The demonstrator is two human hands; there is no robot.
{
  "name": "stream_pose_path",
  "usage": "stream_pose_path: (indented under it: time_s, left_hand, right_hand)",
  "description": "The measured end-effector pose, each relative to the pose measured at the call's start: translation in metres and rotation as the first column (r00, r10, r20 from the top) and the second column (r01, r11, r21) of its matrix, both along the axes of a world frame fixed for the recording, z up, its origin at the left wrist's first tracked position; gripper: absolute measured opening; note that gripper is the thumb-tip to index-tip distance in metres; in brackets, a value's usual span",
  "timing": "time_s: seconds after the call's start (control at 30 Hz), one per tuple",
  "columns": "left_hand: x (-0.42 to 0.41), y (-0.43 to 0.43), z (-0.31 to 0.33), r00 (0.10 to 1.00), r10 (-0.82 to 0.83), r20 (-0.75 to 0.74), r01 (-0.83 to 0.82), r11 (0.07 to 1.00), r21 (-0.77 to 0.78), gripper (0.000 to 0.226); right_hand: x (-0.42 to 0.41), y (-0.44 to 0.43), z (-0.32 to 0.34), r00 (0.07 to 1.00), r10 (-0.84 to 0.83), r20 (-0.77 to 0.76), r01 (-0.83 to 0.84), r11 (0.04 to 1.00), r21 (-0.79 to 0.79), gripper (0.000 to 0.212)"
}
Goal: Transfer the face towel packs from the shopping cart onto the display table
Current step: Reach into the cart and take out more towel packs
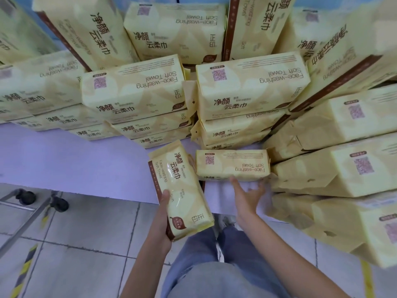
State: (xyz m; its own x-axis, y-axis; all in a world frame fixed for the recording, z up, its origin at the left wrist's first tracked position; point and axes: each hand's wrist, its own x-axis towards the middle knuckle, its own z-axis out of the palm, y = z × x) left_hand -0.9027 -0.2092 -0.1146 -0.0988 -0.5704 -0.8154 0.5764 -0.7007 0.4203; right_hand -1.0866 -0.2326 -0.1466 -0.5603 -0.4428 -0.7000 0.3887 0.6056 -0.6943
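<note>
My left hand (165, 214) grips a yellow face towel pack (180, 190) from its left side and holds it upright over the front edge of the display table (71, 160). My right hand (247, 195) is spread open just below a second pack (232, 165) that lies flat on the table; its fingertips reach that pack's near edge. Whether they touch it I cannot tell. Behind these, stacks of the same packs (133, 93) (251, 87) fill the table's back. The shopping cart itself is mostly out of view.
More packs are piled high at the right (335, 166) and lean against the blue back wall (176, 29). A metal frame with black casters (25, 197) stands on the tiled floor at the left. The left front of the lavender tabletop is bare.
</note>
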Motion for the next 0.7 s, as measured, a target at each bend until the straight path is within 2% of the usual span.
stream_pose_path:
  time_s: [0.07, 0.1, 0.17, 0.23, 0.37, 0.43, 0.57, 0.7]
  left_hand:
    - [-0.002, -0.001, 0.001, 1.0, 0.005, 0.007, -0.005, 1.0, 0.003, 0.05]
    - [-0.003, -0.001, 0.002, 1.0, 0.009, 0.014, -0.01, 1.0, 0.011, 0.049]
    - [-0.005, -0.002, 0.002, 0.999, 0.02, 0.027, -0.021, 0.999, 0.029, 0.046]
    - [-0.007, 0.0, 0.002, 0.999, 0.037, 0.004, -0.037, 0.999, 0.027, 0.041]
    - [-0.011, 0.002, 0.003, 0.998, 0.062, -0.01, -0.062, 0.998, 0.032, 0.034]
    - [-0.013, 0.004, 0.003, 0.998, 0.066, -0.014, -0.065, 0.997, 0.03, 0.034]
    - [-0.018, 0.005, 0.007, 0.997, 0.07, -0.043, -0.069, 0.997, 0.032, 0.04]
    - [-0.026, 0.009, 0.01, 0.997, 0.068, -0.045, -0.067, 0.997, 0.023, 0.044]
  right_hand:
    - [-0.002, -0.019, 0.002, 0.91, -0.119, 0.397, 0.076, 0.989, 0.123, 0.095]
    - [-0.004, -0.029, 0.002, 0.852, -0.15, 0.502, 0.096, 0.986, 0.133, 0.088]
    - [-0.009, -0.048, 0.0, 0.787, -0.193, 0.586, 0.161, 0.981, 0.106, 0.072]
    - [-0.014, -0.062, 0.001, 0.78, -0.174, 0.601, 0.165, 0.984, 0.07, 0.056]
    - [-0.029, -0.075, 0.001, 0.827, -0.126, 0.549, 0.104, 0.992, 0.071, 0.033]
    - [-0.033, -0.075, -0.001, 0.838, -0.129, 0.531, 0.103, 0.992, 0.079, 0.036]
    - [-0.032, -0.073, 0.003, 0.849, -0.163, 0.502, 0.139, 0.987, 0.086, 0.061]
    - [-0.034, -0.066, 0.007, 0.864, -0.21, 0.458, 0.193, 0.978, 0.084, 0.068]
